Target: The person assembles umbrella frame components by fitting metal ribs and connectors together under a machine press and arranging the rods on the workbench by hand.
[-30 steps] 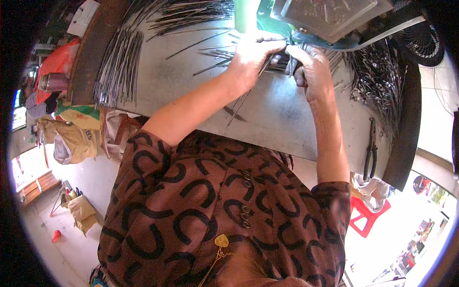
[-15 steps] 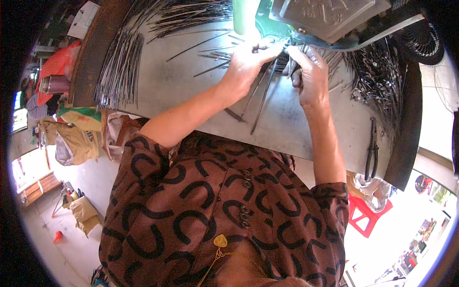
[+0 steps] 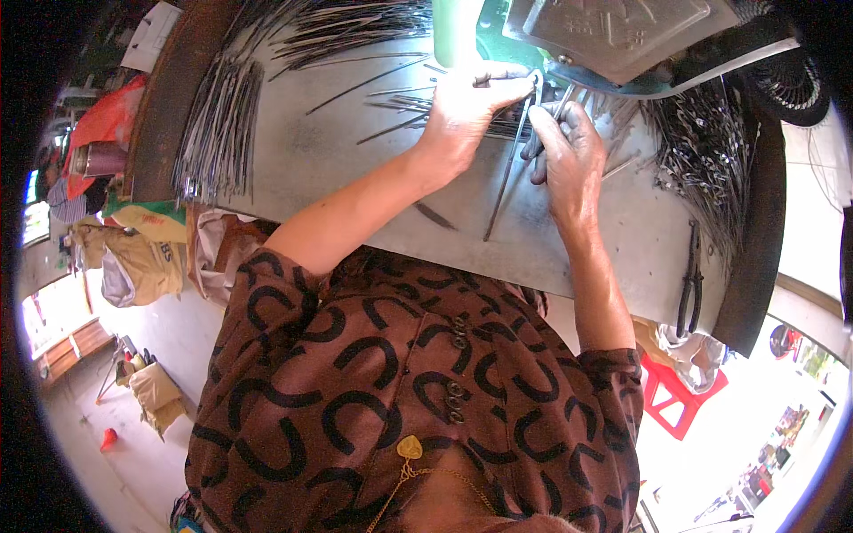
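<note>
My left hand is closed, its thumb and finger pinching near the top end of a thin dark metal rod. That rod slants down toward the near edge of the metal table, and its top end looks looped. Close by on the right, my right hand is closed around one or more thin metal rods that stick up past its thumb and forefinger. Its curled fingers hide how many it holds. Both hands are under a bright lamp, beside a green machine.
Long rods lie in piles at the far left and back. A heap of rods with shaped ends fills the right side. Dark pliers lie near the right edge. A metal cover overhangs the back right.
My right hand has drawn slightly nearer to me and away from the left fingertips. Two rods slanted down between the hands before; one shows now, its lower end farther right.
</note>
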Demonstrator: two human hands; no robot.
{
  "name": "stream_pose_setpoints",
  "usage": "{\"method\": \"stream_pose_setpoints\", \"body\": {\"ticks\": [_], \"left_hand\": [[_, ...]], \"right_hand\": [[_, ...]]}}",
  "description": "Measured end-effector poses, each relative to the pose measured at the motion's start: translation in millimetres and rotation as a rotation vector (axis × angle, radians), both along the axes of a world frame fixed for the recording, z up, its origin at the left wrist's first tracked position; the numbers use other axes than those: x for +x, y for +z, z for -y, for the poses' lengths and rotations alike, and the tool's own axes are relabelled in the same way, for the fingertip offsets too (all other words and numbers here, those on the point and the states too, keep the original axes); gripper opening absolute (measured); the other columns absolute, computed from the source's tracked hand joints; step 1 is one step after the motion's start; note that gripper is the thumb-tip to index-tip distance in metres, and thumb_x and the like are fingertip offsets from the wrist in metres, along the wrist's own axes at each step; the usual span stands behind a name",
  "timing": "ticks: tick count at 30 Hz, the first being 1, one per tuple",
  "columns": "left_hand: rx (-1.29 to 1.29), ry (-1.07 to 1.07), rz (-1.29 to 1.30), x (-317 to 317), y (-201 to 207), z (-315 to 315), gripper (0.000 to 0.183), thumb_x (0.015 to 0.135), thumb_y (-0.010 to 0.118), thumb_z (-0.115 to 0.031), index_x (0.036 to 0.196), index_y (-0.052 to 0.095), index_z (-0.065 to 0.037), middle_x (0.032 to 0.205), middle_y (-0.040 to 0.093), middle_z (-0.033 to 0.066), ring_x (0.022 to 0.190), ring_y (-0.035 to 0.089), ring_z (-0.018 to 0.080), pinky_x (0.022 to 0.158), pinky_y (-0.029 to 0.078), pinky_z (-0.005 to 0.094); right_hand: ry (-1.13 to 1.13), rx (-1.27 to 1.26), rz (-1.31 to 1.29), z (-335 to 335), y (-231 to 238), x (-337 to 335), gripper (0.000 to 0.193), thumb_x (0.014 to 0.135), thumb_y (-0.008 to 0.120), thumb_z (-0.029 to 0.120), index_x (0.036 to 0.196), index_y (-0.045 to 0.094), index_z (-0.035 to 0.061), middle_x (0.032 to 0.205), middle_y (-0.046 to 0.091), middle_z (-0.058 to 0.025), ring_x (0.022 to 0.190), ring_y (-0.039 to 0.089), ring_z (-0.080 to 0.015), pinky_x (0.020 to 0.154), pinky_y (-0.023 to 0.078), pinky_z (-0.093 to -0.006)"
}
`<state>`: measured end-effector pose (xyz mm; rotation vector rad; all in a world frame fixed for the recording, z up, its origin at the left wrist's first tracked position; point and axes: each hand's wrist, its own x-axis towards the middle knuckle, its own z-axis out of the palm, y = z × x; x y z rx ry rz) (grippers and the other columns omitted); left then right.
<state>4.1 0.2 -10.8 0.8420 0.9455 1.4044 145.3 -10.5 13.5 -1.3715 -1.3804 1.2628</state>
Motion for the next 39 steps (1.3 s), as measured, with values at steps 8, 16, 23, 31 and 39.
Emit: {"method": "stream_pose_setpoints", "body": {"ticks": [8,16,23,31,39], "left_hand": [[0.039,-0.003,0.005,3,-2,-2,0.025,0.081,0.068,-0.009,0.104,0.066,0.001,0.093,0.067,0.0049,0.083,0.061,0.0112,0.077,0.048,0.0243],[0.013,0.006,-0.032,3,0,-1,0.027,0.081,0.068,-0.009,0.106,0.065,0.000,0.095,0.066,0.0057,0.083,0.061,0.0116,0.076,0.049,0.0252],[0.018,0.049,0.023,4,8,0,0.015,0.080,0.068,-0.007,0.093,0.069,0.001,0.081,0.065,0.0023,0.071,0.057,0.0079,0.063,0.046,0.0218],[0.018,-0.034,-0.020,0,9,1,0.026,0.081,0.069,-0.011,0.104,0.066,-0.001,0.093,0.065,0.0034,0.085,0.058,0.0103,0.077,0.046,0.0237],[0.485,0.146,-0.558,-10,4,-9,0.011,0.084,0.065,-0.010,0.089,0.067,-0.001,0.080,0.063,0.0022,0.069,0.057,0.0091,0.064,0.046,0.0233]], "right_hand": [[-0.014,0.007,-0.010,0,-6,1,0.016,0.088,0.061,0.018,0.087,0.059,0.0023,0.064,0.057,-0.0017,0.050,0.050,-0.0059,0.040,0.039,-0.0239],[-0.140,0.053,-0.039,8,-15,-14,0.016,0.088,0.060,0.016,0.085,0.058,0.0008,0.066,0.058,-0.0019,0.051,0.049,-0.0067,0.045,0.042,-0.0276],[-0.078,0.054,-0.119,9,-9,-10,0.014,0.090,0.058,0.016,0.086,0.059,0.0021,0.063,0.056,-0.0022,0.046,0.048,-0.0069,0.040,0.038,-0.0236],[-0.086,0.002,-0.151,9,-2,-11,0.016,0.091,0.056,0.019,0.087,0.058,0.0036,0.061,0.054,-0.0013,0.044,0.042,-0.0050,0.043,0.033,-0.0198],[-0.021,-0.093,-0.072,-2,-2,1,0.018,0.088,0.058,0.022,0.085,0.060,0.0040,0.063,0.054,-0.0004,0.044,0.045,-0.0069,0.038,0.035,-0.0236]]}}
